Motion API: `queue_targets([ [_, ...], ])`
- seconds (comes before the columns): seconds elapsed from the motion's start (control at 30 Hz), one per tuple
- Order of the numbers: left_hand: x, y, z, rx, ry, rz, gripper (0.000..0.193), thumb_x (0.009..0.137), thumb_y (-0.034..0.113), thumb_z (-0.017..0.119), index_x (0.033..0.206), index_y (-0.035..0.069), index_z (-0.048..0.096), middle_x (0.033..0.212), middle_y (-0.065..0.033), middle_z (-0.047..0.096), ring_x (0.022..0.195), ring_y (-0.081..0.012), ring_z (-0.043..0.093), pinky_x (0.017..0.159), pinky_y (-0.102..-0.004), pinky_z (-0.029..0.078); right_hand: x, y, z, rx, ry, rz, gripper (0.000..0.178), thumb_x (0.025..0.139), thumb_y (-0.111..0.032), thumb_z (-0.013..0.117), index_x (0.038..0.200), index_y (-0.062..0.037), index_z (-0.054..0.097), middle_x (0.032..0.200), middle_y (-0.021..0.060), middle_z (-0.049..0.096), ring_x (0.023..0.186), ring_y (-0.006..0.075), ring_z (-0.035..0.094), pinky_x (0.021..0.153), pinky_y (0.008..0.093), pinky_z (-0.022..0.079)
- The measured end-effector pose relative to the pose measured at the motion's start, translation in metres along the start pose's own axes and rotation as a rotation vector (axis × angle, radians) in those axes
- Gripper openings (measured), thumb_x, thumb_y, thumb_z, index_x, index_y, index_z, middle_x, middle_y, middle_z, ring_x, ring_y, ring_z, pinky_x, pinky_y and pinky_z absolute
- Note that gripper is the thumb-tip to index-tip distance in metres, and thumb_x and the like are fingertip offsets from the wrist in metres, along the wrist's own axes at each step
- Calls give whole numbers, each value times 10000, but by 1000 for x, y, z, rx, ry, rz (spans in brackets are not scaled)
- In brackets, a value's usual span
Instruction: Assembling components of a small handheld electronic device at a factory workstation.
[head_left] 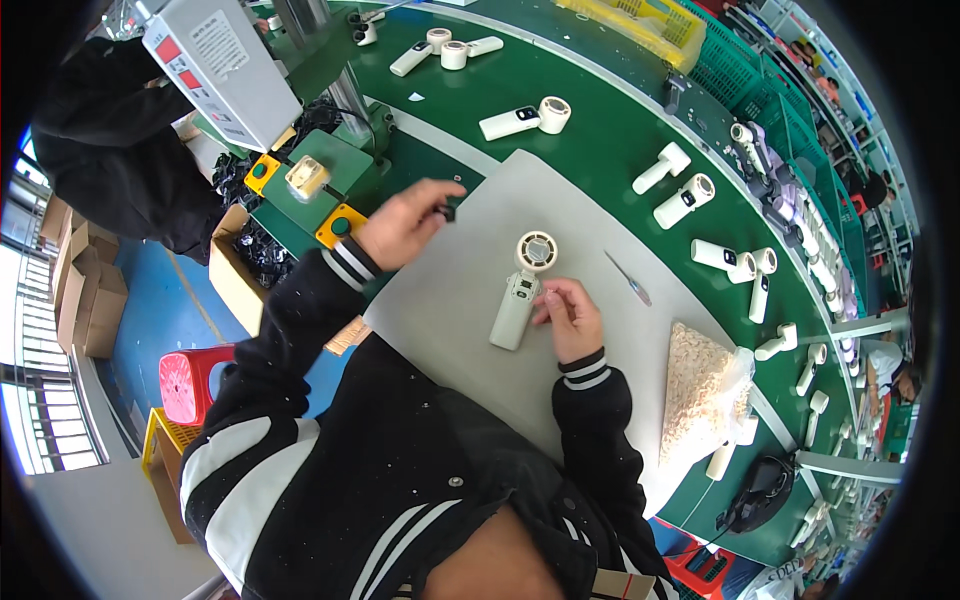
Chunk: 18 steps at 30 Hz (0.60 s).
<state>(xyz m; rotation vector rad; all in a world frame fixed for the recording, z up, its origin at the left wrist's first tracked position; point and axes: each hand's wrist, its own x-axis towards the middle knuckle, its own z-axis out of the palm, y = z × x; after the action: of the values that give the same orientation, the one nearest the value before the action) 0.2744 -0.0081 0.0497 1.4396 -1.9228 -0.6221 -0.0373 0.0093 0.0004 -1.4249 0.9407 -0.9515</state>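
Observation:
On the grey mat (450,310) lies a white handheld fan (513,315), its round head toward the far side and an opening showing in the upper part of its handle. My left hand (400,228), over the mat's left edge, pinches a small black part (447,213) between thumb and fingers. Beside the fan's handle, my right hand (570,322) is closed, fingertips together at the handle's right edge. Whatever its fingertips hold is too small to name. To the right of the fan rests a thin pointed tool (630,280) that looks like tweezers.
A plastic bag of small beige pieces (697,385) sits on the mat's right side. More handheld fans (684,201) line the green bench (600,110). At left stand a press machine (222,75), a green-button box (341,226) and a carton of black parts (236,262). A person (125,140) is beyond.

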Motion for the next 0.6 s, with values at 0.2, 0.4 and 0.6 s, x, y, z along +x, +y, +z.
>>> queue_targets([
  [0.2,-16,13,79,-409,-13,-19,389,880,-60,495,1246,66,536,1013,-61,569,819,-159,525,773,-257,453,-4,18,30,-141,130,-83,88,939,-60,571,1021,-35,591,920,69,578,757,148,531,678,246,466],
  [0.4,-5,9,129,-769,4,-133,260,857,-47,506,1095,48,551,961,-42,579,811,-127,517,766,-238,450,4,32,43,-499,241,-323,88,871,-48,634,951,-80,617,1067,71,509,897,188,482,731,266,442],
  [0.6,35,0,158,-820,41,-77,201,808,-57,508,979,40,551,912,-56,602,784,-142,540,751,-244,464,22,43,30,-662,413,-332,109,838,-29,655,922,-95,635,1111,60,509,944,201,466,747,274,440],
])
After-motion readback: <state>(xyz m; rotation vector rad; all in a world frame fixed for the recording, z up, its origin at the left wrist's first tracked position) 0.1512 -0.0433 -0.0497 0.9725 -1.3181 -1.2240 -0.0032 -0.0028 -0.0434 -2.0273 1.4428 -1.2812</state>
